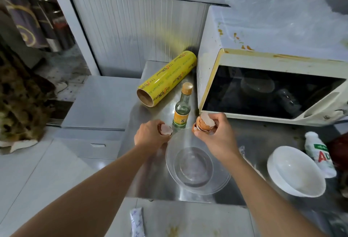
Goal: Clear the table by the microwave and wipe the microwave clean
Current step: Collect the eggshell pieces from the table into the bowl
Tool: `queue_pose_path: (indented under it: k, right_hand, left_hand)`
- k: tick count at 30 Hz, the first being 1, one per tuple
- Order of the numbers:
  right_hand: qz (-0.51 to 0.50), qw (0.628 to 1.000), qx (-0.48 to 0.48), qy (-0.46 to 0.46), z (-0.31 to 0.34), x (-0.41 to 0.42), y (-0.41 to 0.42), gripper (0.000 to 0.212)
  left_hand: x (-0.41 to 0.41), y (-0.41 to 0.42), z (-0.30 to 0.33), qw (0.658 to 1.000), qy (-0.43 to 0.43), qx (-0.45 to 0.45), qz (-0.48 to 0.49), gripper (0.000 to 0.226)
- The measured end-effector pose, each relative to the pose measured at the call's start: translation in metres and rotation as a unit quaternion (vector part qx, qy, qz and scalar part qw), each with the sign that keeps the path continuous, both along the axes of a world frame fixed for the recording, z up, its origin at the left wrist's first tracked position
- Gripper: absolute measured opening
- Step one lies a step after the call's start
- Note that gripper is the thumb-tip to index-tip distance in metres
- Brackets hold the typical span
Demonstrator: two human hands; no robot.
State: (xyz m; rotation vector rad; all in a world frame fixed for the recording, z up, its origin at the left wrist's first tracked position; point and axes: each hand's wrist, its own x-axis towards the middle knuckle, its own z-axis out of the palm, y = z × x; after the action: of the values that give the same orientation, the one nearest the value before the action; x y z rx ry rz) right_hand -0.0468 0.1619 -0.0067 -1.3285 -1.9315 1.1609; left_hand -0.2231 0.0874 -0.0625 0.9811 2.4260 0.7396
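Both hands' grips (150, 135) (216, 133) clamped on eggshells (205, 122), seemingly above glass bowl (197, 169), beside bottle (182, 108).

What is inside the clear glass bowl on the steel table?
The clear glass bowl looks empty: only its own round base shows through. The left hand and the right hand, each gripping brown eggshell pieces, cover parts of its far rim.

Glass bowl (195, 169) sits mid-table, bottle (182, 108) at its 12 o'clock, microwave (273, 78) at 2, wrap roll (167, 78) at 11.
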Motion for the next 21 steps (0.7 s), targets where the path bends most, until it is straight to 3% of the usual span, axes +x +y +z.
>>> queue_pose_path:
  k: [12, 21]
  right_hand:
    - [0.01, 1.0, -0.002, -0.023, 0.005, 0.0, -0.005, 0.05]
    - [0.015, 1.0, -0.002, -0.006, 0.042, 0.021, -0.023, 0.05]
  left_hand:
    - [-0.003, -0.009, 0.009, 0.999, -0.019, 0.033, 0.032, 0.038]
    - [0.01, -0.031, 0.067, 0.996, -0.004, 0.075, 0.039, 0.036]
